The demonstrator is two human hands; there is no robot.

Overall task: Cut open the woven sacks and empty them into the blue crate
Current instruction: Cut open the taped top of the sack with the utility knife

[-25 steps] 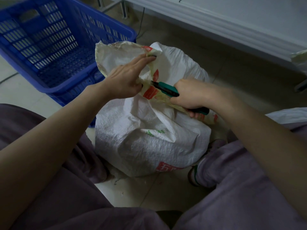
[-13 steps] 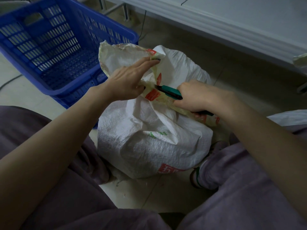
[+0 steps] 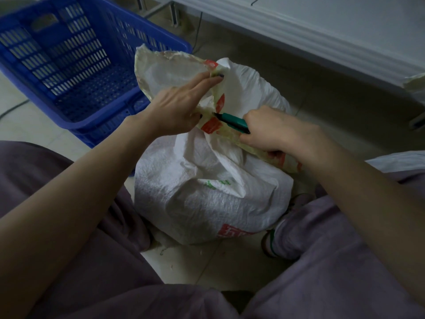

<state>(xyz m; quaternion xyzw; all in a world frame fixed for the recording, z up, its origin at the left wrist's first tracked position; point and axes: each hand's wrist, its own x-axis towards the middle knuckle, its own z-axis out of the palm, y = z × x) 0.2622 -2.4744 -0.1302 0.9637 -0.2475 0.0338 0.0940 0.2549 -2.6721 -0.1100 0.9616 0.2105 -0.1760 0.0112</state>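
The white woven sack (image 3: 207, 192) stands on the floor (image 3: 207, 261) between the person's knees. It is full and lumpy, with red marks near the top and the bottom. The blue crate (image 3: 76, 54) sits just behind it on the left, touching the sack's top flap or very close to it. I can see nothing inside the crate but its own holes.

The left hand (image 3: 174, 109) holds the sack's top flap up. Its long fingers lie almost straight along the flap and the thumb pinches the fold from below. The right hand (image 3: 271, 130) is curled tight round a green cutter (image 3: 234, 122). The dark tip of the cutter points to the left and touches the fold by a red patch, just beside the left thumb. The blade itself is too small to see.

Not much differs from a second ago. Both hands keep the same hold, and the cutter tip is still at the same spot on the fold. The flap stands a little higher than before, and the whole view has slid a tiny bit.

A grey shoe (image 3: 273, 240) peeks out beside the sack on the right. Purple trousers (image 3: 345, 261) cover both legs. A long white ledge (image 3: 322, 31) runs across the top right.
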